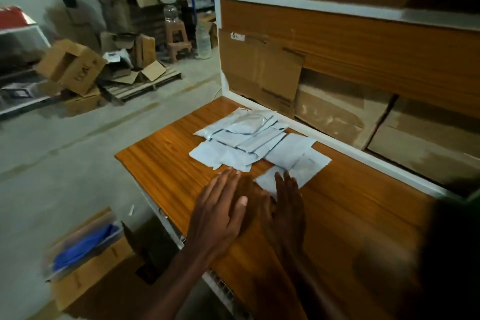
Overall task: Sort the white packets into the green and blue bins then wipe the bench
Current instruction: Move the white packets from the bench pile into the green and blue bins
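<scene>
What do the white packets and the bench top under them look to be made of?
White packets: probably thin plastic or foil-lined pouch film, going by the soft sheen, crinkles and flat sealed edges; paper cannot be ruled out. Bench: orange wood-grain surface, likely glossy laminate or varnished wood, since straight grain lines show under a light glare.

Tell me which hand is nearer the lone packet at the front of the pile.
Right. The right hand has its fingers overlapping the lone packet; the left hand lies just left of it.
</scene>
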`<control>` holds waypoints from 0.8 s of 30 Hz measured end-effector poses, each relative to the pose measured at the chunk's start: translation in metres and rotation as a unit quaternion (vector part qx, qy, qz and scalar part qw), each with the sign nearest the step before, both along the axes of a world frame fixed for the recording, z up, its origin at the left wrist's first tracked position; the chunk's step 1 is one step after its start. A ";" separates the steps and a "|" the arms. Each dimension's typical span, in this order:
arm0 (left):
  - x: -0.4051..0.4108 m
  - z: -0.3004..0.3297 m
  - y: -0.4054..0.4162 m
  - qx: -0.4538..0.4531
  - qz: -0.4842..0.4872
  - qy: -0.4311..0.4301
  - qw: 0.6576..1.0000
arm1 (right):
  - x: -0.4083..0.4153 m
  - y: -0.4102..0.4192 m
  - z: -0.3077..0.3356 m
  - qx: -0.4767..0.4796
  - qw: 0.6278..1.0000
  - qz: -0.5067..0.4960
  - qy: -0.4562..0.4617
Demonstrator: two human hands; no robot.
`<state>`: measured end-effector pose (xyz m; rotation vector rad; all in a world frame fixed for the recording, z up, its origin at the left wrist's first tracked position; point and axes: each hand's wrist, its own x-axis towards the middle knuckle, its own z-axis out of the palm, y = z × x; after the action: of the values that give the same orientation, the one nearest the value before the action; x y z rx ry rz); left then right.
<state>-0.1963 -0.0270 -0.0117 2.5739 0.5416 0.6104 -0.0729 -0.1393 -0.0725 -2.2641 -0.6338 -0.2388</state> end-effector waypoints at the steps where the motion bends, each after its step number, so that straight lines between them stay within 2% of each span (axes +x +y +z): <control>1: 0.014 0.004 0.013 0.005 -0.016 0.004 1.000 | 0.011 0.010 0.003 0.008 1.000 -0.012 0.000; 7: 0.099 0.026 0.078 0.009 -0.085 0.022 0.996 | 0.083 0.056 0.007 -0.054 0.997 -0.059 0.022; 13: 0.203 0.030 0.139 0.043 -0.156 0.000 0.987 | 0.135 0.090 0.003 -0.100 0.988 -0.109 0.034; 18: 0.265 0.020 0.172 0.047 -0.193 0.073 0.977 | 0.162 0.123 -0.006 -0.222 0.960 -0.166 0.051; 22: 0.297 0.001 0.178 0.049 -0.201 0.203 0.957 | 0.183 0.136 -0.003 -0.308 0.931 -0.153 0.122; 24: 0.297 -0.012 0.179 0.061 -0.205 0.236 0.948 | 0.183 0.141 -0.007 -0.324 0.924 -0.151 0.137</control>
<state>0.1005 0.1520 -0.0239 2.8368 0.0946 -0.1251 0.1100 0.0017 -0.0795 -2.9620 -0.2197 0.1728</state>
